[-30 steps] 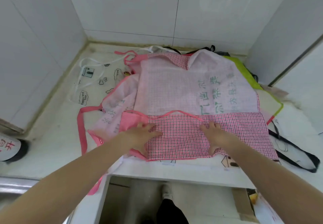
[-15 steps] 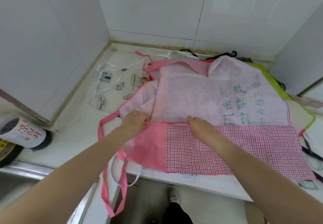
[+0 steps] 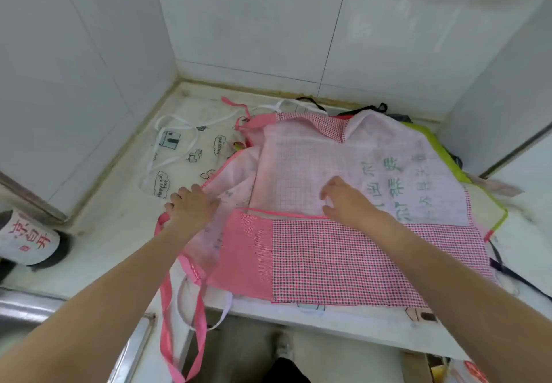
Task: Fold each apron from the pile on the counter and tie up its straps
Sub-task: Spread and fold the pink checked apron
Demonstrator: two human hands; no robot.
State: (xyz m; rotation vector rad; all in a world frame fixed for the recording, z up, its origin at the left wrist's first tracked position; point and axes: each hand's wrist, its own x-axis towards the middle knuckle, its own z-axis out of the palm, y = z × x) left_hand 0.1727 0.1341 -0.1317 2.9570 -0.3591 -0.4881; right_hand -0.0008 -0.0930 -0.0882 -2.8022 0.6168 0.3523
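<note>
Pink apron (image 3: 343, 251) on the desk (image 3: 98, 233), left hand (image 3: 191, 206) spread on its left edge, right hand (image 3: 346, 200) loosely curled fingers on its centre.

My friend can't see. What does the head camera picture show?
Two bare hands rest on a pink apron spread over a pile on a white counter: the left hand at its left edge, the right hand in the middle. Pink straps dangle off the counter's front.

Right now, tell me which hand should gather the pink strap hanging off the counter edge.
Left. The left hand rests on the pink apron's left edge, right above the pink strap. The right hand lies mid-apron, farther away.
</note>
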